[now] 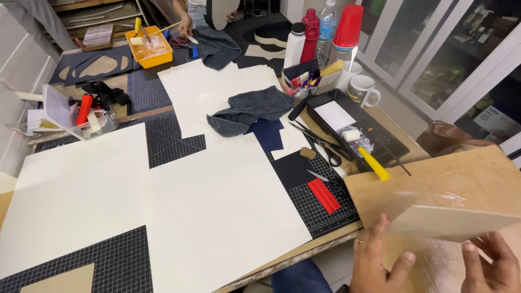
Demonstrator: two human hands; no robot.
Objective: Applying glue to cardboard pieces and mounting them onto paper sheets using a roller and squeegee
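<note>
Both hands, left [380, 260] and right [491, 266], grip a pale, flat rectangular board [456, 221] at near right, over a brown plastic-wrapped cardboard sheet [434, 184]. Left of them lie large smooth cream paper sheets [217, 211] on a gridded black cutting mat [119, 260], then a crumpled grey cloth [249, 108].

Bright, even overhead light — soft, short shadows under the grey cloth [247, 111]. Glare on the glass cabinet doors [434, 59] toward two o'clock. Sharp at centre — slight wide-angle bending and softness at the edges.

Both hands [380, 260] low, fingers [399, 267] spread
</note>
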